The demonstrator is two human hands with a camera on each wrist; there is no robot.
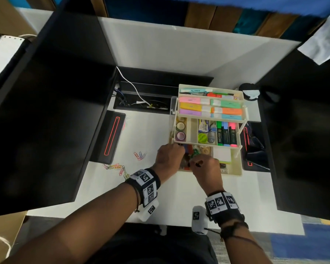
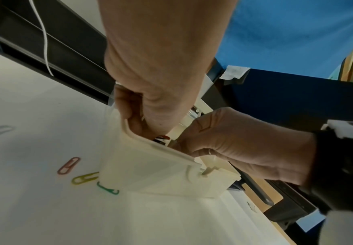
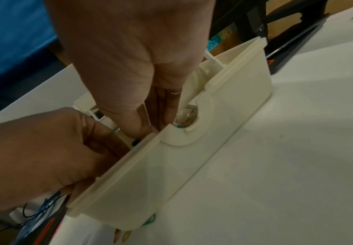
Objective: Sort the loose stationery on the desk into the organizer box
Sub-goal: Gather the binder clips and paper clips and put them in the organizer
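Note:
The cream tiered organizer box (image 1: 236, 168) stands open at the desk's middle right, its upper trays full of highlighters (image 1: 210, 107). Both hands reach into its front left bottom compartment. My left hand (image 1: 170, 155) dips its fingers behind the box wall (image 2: 150, 174), so its fingertips are hidden. My right hand (image 1: 204, 166) has thumb and fingers pressed together inside the box (image 3: 192, 165), pinching something small and thin. Loose coloured paper clips (image 1: 118, 168) lie on the desk left of the box, and a few more (image 2: 85, 179) touch its corner.
A black bar with a red line (image 1: 111, 138) lies left of the clips. An open cable tray (image 1: 141, 100) runs behind the desk. Black panels flank both sides. A dark device (image 1: 253, 147) sits right of the box.

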